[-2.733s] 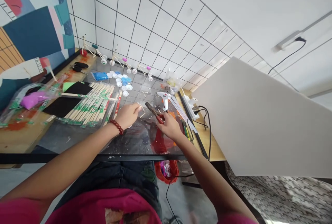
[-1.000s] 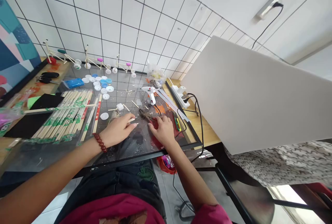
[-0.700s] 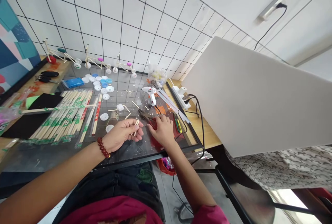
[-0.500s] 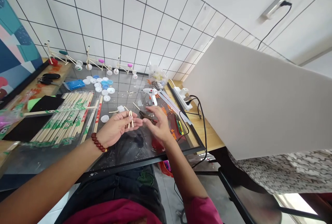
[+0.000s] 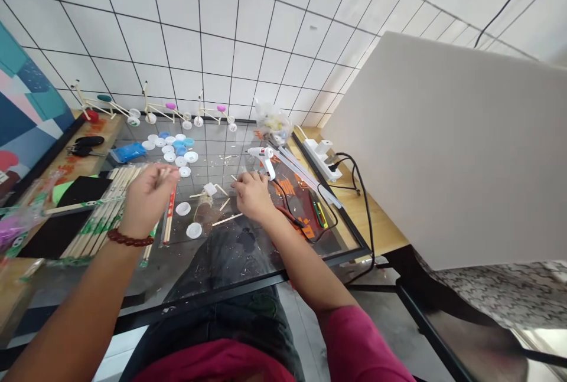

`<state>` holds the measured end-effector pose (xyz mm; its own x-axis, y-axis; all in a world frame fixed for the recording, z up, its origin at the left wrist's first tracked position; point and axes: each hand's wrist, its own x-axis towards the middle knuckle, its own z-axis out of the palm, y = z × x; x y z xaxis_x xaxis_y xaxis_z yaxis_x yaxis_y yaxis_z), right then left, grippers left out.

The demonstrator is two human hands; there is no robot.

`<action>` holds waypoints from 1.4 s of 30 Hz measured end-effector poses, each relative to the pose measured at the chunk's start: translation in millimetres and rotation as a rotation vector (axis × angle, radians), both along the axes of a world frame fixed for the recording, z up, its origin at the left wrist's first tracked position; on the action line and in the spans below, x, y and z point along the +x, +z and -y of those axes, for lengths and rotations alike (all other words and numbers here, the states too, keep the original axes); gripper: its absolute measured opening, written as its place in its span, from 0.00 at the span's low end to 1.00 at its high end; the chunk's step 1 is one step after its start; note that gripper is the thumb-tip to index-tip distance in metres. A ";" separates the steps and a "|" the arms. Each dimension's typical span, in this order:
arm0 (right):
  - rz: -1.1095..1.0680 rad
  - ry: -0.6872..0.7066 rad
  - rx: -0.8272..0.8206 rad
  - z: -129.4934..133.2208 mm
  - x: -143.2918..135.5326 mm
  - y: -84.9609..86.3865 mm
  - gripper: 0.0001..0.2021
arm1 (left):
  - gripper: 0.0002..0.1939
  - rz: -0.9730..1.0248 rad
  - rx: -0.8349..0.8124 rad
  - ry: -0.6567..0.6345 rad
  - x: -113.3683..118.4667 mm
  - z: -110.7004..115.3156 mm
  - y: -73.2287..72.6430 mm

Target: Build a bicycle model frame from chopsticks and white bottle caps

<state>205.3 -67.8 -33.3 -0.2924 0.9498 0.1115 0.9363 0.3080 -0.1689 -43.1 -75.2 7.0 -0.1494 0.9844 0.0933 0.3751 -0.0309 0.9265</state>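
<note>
My left hand (image 5: 147,198), a beaded bracelet at its wrist, hangs over the right side of the wrapped chopsticks (image 5: 100,211). Its fingers are curled closed, and what they hold is too blurred to make out. Just below the white glue gun (image 5: 264,159), my right hand (image 5: 253,194) rests low over the glass top with its fingers bent down around something hidden, near the tip of a small stick. Between the hands lie a white block (image 5: 209,189), short stick pieces (image 5: 225,204), a longer stick (image 5: 227,219) and white caps (image 5: 194,230).
Stick models with round wheels (image 5: 153,104) stand along the wall. White and blue caps (image 5: 179,144) lie behind a blue packet (image 5: 128,152). Glue sticks (image 5: 305,175), a power strip (image 5: 319,159) with a black cable and a green-yellow cutter (image 5: 319,214) are at right.
My hands have moved apart: the left went left and up, the right slightly left and down onto the glass. The short sticks no longer show in my left palm. The view has shifted.
</note>
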 end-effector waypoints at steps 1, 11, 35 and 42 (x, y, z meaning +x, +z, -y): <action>0.004 0.006 -0.008 0.8 -1.0 -1.6 0.17 | 0.13 -0.209 -0.068 -0.025 4.2 -2.6 -0.6; -0.004 0.038 -0.041 2.0 -0.8 -10.0 0.18 | 0.37 -0.967 -0.271 -0.297 37.0 -32.1 -8.1; 0.004 0.096 -0.025 7.1 -5.1 -12.7 0.18 | 0.30 -0.949 -0.269 -0.240 45.2 -23.5 -18.1; -0.151 0.034 0.042 6.3 -2.0 -11.6 0.19 | 0.19 -0.012 -0.163 -0.253 40.7 -7.0 -6.9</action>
